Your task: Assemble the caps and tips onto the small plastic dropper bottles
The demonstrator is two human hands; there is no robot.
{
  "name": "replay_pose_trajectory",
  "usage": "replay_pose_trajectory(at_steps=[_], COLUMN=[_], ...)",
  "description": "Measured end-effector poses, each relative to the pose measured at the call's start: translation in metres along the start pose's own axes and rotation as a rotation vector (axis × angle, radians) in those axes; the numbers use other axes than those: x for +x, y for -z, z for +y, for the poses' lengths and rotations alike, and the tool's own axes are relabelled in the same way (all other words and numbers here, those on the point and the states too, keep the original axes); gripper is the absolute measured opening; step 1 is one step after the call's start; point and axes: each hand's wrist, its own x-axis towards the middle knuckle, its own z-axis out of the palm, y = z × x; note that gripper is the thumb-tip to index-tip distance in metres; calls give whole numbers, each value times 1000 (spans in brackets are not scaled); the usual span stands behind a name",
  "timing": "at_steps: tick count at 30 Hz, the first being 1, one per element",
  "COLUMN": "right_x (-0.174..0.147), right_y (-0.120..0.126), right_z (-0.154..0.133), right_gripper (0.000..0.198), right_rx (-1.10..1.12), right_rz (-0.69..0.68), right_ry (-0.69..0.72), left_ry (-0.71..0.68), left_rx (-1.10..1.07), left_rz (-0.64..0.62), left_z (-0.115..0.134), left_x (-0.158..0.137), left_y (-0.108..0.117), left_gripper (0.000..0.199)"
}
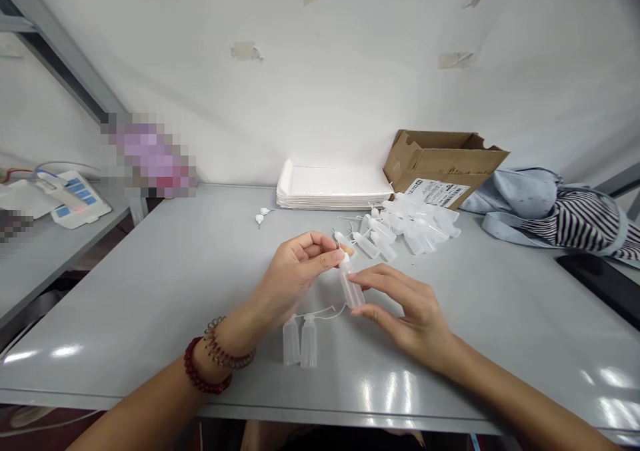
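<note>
A small translucent plastic squeeze bottle is held tilted above the table between my two hands. My left hand pinches the white cap at its top, where a thin tip shows. Thumb and fingers of my right hand grip the lower body of the bottle. Below my left hand lie two similar bottles, one on the left and one on the right, with thin white strips at their necks. Beyond my hands is a pile of such bottles.
Two small white tips lie to the left on the grey table. At the back stand a stack of white padded envelopes and an open cardboard box. A striped fabric bag and black phone lie right.
</note>
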Motion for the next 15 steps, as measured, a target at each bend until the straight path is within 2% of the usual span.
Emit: replay_pose_trajectory(at_steps=[3,6,9,15], right_x=[0,-1,-3,-8], right_y=[0,-2,-5,-9], right_z=[-1,-3,-3,-1], right_gripper=[23,20,20,24], right_rx=[53,34,-21,-139], right_rz=[-48,-40,-27,-48], right_ry=[-22,-27,6,78], left_ry=[-1,13,25,18], left_rx=[-23,-68,-106,37], left_rz=[-25,-82,-126,-54], left_z=[1,3,5,5], left_x=[-1,-2,-4,-7], left_y=[0,0,-2,-5], left_gripper=[10,8,14,17])
